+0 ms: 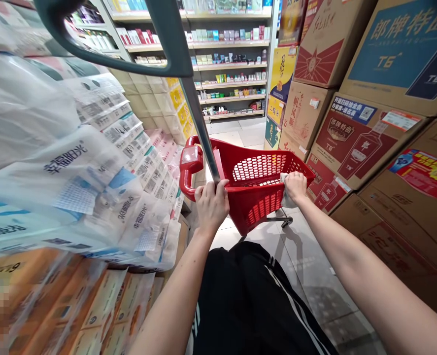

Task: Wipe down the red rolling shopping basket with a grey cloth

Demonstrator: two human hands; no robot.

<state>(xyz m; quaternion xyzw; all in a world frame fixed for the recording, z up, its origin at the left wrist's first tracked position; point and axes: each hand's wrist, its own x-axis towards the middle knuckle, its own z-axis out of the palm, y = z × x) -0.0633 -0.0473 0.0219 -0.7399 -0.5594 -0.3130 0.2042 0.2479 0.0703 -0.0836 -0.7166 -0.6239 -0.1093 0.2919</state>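
Note:
A red plastic shopping basket (257, 195) on wheels stands on the tiled floor in front of me, tilted toward me. My left hand (211, 203) is closed round the grey metal pull rod (199, 121) that rises to a dark handle loop (109, 61) at the top of the view. My right hand (295, 187) presses a white cloth (286, 198) against the basket's right rim, fingers curled over it. The basket's inside looks bare where I can see it.
Stacked packs of tissue in clear plastic (74, 182) crowd the left. Brown and red cardboard boxes (369, 128) are piled high on the right. Shelves of small goods (229, 64) close the aisle ahead. The narrow tiled floor (307, 266) runs between.

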